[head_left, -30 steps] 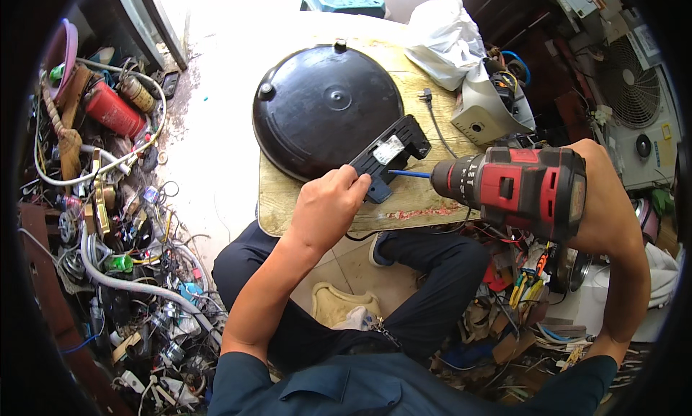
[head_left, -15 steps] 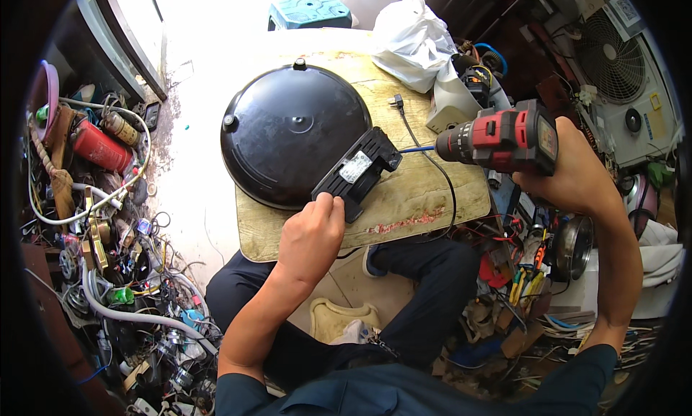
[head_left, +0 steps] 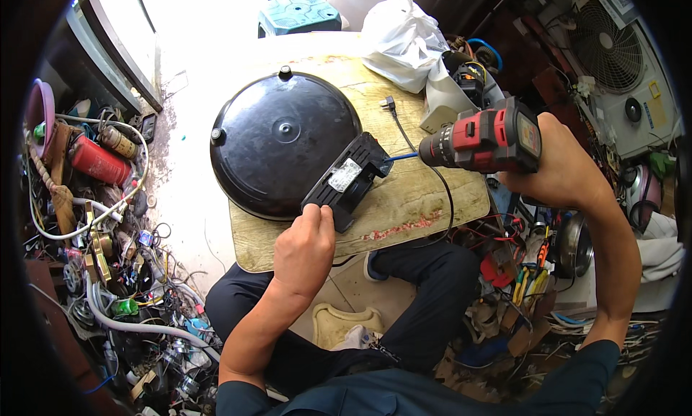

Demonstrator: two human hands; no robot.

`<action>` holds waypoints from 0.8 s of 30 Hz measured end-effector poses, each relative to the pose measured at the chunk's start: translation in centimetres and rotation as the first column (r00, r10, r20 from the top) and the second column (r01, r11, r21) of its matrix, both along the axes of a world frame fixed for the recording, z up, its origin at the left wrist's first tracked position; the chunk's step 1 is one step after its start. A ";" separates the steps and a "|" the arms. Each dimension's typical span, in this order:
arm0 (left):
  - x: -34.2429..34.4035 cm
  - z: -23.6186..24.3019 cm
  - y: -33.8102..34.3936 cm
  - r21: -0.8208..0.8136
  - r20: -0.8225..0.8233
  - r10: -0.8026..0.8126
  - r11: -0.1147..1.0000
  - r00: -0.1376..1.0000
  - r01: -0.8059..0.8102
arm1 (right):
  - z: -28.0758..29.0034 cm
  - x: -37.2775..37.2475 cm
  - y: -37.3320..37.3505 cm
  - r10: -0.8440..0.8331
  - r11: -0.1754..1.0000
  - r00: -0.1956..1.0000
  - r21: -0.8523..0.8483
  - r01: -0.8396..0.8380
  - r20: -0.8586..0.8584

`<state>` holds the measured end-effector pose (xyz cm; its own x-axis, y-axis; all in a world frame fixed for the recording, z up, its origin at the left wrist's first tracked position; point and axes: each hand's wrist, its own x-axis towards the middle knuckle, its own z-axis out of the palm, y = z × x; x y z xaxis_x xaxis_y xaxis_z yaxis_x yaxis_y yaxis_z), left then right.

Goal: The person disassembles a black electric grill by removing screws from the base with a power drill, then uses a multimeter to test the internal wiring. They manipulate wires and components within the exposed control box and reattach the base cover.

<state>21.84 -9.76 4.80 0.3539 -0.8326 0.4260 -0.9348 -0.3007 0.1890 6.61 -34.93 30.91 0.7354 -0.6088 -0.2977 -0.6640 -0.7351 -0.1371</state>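
Observation:
A round black electric pan (head_left: 277,167) lies upside down on a worn wooden table (head_left: 404,207), its small feet pointing up. On its near right edge sits a black plastic housing (head_left: 370,154) with a white label. My left hand (head_left: 304,250) pinches the near end of that housing between thumb and fingers. My right hand (head_left: 562,164) is wrapped round the grip of a red and black cordless drill (head_left: 486,139), held level. Its long blue-shafted bit (head_left: 404,156) points left, and the tip meets the housing's right end. Whether it sits in a screw is hidden.
A black power cord with its plug (head_left: 389,103) curves over the table's right side. A white plastic bag (head_left: 406,41) and a white open container (head_left: 441,103) stand at the back right. Beyond is a blue stool (head_left: 299,14). Cluttered parts, tools and a red extinguisher (head_left: 99,162) flank both sides.
The view has shifted slightly, so the pan and drill appear a little further left. The housing looks slightly more tilted. Both hands keep their holds, and the bit stays against the housing.

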 end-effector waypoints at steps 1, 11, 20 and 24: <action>0.0 0.0 0.0 0.010 -0.004 0.002 1.000 1.000 -0.002 | -0.1 -0.1 -0.2 0.015 1.000 1.000 0.005 -0.016 0.012; 0.2 -0.6 -0.3 -0.072 -0.070 -0.004 0.997 0.998 -0.001 | -0.2 -0.2 -0.6 0.060 0.998 0.998 -0.005 -0.060 0.002; 0.8 -0.9 0.1 -0.125 -0.075 0.003 0.992 0.997 -0.012 | 0.3 2.0 -0.6 0.028 0.997 0.999 0.072 -0.027 -0.019; 0.6 -0.9 0.0 -0.120 -0.073 0.001 0.993 0.997 -0.010 | 0.2 2.5 -1.6 0.115 0.989 0.993 0.101 -0.112 -0.022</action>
<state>22.41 -9.77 3.92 0.3919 -0.7748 0.4960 -0.9157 -0.2764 0.2917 9.12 -36.54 31.12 0.7889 -0.4880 -0.3734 -0.5813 -0.7897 -0.1961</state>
